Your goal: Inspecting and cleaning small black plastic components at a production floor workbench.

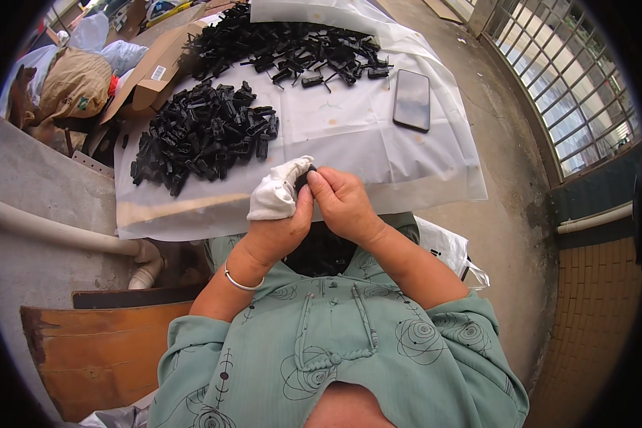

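Both hands meet at the near edge of the sheet-covered table, holding one small black plastic part [304,178] between them. White cloth, perhaps a glove, covers the fingers of my left hand [284,222], whose bare thumb presses against the part. My right hand [345,205] pinches the same part from the other side, thumb and curled fingers together. Much of the part is hidden by fingers and cloth. Just beyond my left hand lies a heap of black plastic parts [203,135]. Below my hands, a dark area [321,251] sits at my lap; its contents are unclear.
A white plastic sheet [335,132] covers the table. Farther back spreads a second pile of black parts [299,53], some with thin stems. A phone [411,100] lies at the right. Cardboard [150,68] and sacks [75,82] crowd the left; a barred window [567,78] stands right.
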Motion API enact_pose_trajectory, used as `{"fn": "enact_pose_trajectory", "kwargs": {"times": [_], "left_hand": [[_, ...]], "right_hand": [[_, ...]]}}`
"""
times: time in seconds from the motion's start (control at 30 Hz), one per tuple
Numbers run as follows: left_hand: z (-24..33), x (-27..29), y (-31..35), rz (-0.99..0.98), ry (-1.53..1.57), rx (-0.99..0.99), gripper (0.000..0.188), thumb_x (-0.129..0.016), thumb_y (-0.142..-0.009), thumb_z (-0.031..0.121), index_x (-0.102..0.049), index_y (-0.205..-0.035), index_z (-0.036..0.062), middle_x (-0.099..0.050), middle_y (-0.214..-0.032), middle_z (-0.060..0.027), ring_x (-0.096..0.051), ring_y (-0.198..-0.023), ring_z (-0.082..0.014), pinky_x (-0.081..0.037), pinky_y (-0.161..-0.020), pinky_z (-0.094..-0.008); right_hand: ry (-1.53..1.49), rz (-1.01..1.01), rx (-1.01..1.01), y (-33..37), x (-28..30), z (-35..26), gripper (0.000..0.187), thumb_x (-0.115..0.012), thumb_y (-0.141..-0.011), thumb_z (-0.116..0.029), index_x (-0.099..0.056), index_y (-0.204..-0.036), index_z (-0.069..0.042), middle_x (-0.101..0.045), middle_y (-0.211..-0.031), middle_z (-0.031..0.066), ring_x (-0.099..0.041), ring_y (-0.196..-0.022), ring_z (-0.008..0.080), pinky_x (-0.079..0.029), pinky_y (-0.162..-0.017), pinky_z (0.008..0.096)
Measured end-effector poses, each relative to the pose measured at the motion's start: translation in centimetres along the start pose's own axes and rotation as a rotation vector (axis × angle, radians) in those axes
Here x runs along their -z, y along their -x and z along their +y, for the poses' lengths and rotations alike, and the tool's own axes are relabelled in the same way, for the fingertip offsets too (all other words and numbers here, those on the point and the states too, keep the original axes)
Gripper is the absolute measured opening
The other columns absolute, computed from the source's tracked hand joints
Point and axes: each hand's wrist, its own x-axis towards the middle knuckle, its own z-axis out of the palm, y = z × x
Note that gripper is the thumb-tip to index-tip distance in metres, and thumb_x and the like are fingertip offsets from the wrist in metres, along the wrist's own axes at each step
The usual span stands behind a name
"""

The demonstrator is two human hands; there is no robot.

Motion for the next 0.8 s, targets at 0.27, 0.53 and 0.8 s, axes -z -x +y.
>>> {"fn": "enact_pose_trajectory", "kwargs": {"times": [0.27, 0.53, 0.8], "left_hand": [[-0.3, 1.4, -1.1, -0.019, 0.523, 0.272, 0.03, -0.052, -0.086, 0.002, -0.045, -0.116, 0.0008, -0.057, -0.09, -0.0055, -0.052, -0.07, -0.0097, -0.045, -0.064, -0.0215], [0.5, 1.4, -1.0, -0.017, 0.636, 0.423, 0.032, -0.043, -0.092, 0.006, -0.038, -0.123, 0.0031, -0.053, -0.083, -0.0025, -0.043, -0.056, -0.0041, -0.037, -0.049, -0.0175], [1.7, 2.3, -0.5, -0.418, 0.836, 0.564, 0.032, -0.042, -0.087, 0.007, -0.041, -0.118, 0.0011, -0.049, -0.077, 0.0, -0.041, -0.055, -0.0034, -0.035, -0.048, -0.017]], "right_hand": [[0.047, 0.022, 0.042, 0.0, 1.4, -1.3, 0.016, -0.057, -0.088, -0.015, -0.058, -0.081, -0.001, -0.049, -0.062, 0.0013, -0.041, -0.059, 0.0081, -0.038, -0.054, 0.0251], [0.266, -0.004, 0.345, -0.3, 2.9, -0.4, 0.011, -0.067, -0.077, -0.005, -0.064, -0.087, -0.003, -0.052, -0.063, 0.0051, -0.048, -0.055, 0.0111, -0.04, -0.052, 0.0248], [0.047, 0.02, 0.162, 0.1, 2.1, -1.2, 0.011, -0.066, -0.079, -0.003, -0.056, -0.085, -0.003, -0.048, -0.061, 0.0002, -0.042, -0.054, 0.0089, -0.036, -0.049, 0.0224]]}}
